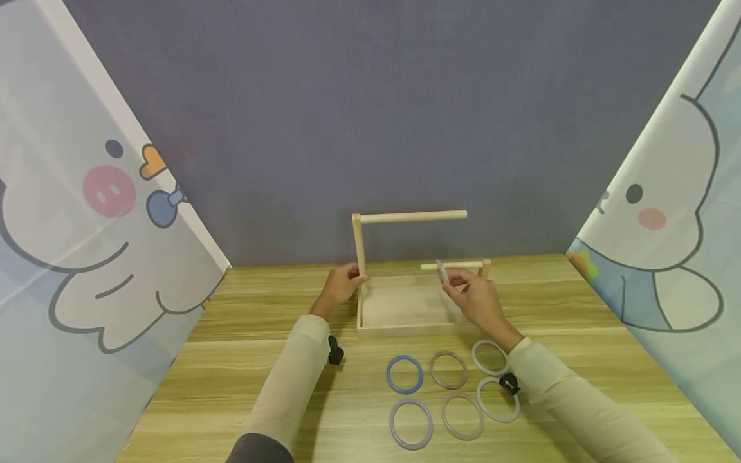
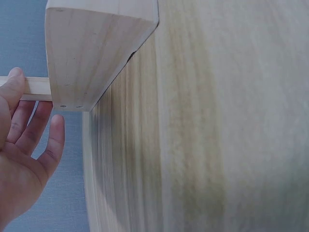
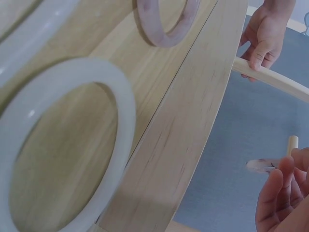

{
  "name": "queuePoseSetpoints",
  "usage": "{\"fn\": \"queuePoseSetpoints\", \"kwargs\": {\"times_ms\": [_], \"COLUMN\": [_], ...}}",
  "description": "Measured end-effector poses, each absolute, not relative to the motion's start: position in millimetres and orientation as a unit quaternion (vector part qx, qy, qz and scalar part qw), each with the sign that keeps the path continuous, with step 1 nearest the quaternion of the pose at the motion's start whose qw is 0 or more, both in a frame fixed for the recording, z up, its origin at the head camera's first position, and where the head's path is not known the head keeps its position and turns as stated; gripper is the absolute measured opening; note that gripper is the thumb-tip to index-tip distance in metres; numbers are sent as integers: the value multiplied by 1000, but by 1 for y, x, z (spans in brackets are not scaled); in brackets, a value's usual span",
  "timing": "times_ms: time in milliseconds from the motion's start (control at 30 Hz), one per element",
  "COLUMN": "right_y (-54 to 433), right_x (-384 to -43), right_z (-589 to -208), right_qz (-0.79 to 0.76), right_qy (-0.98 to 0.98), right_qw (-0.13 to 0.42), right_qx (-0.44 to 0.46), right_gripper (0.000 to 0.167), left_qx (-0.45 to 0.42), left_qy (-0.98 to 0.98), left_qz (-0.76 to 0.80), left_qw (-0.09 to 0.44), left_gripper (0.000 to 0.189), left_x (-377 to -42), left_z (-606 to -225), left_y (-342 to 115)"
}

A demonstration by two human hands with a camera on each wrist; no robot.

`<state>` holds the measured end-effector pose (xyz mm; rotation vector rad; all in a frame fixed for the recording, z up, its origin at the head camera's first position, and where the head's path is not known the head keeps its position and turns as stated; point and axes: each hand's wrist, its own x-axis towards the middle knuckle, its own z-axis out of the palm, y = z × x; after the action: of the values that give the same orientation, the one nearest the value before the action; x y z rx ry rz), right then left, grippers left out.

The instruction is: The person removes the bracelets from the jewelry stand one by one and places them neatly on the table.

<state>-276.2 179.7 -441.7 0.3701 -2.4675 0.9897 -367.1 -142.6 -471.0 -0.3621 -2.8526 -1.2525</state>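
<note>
At the left upright post [image 1: 359,247] of a wooden rack, my left hand [image 1: 344,283] grips low down, thumb and fingers on either side; the left wrist view shows the thumb [image 2: 14,83] on the post. My right hand [image 1: 479,301] pinches a pale bangle [image 1: 442,271] between thumb and fingers. Seen nearly edge-on in the head view, the bangle crosses the rack's short lower rod [image 1: 463,265], and the rod shows on both sides of it. The rod's free end [image 3: 293,141] appears close by the fingers in the right wrist view.
Several bangles lie in front of the rack's tray base [image 1: 405,302]: a blue bangle [image 1: 404,374], a brownish bangle [image 1: 448,370], a lilac bangle [image 1: 411,424], a pinkish bangle [image 1: 462,417] and two white ones. A longer upper rod [image 1: 413,217] extends rightward from the post. Behind stands a grey panel [image 1: 405,128].
</note>
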Motion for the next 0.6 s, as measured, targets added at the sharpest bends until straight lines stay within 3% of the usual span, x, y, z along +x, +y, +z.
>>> {"fn": "queuePoseSetpoints", "kwargs": {"times_ms": [600], "right_y": [165], "right_x": [-279], "right_z": [-436], "right_qz": [363], "right_qy": [-894], "right_qw": [225], "right_qx": [134], "right_gripper": [16], "left_qx": [-111], "left_qy": [-904], "left_qz": [-414], "left_qw": [0], "left_gripper": [29], "left_x": [-366], "left_z": [-472], "left_y": [-142]}}
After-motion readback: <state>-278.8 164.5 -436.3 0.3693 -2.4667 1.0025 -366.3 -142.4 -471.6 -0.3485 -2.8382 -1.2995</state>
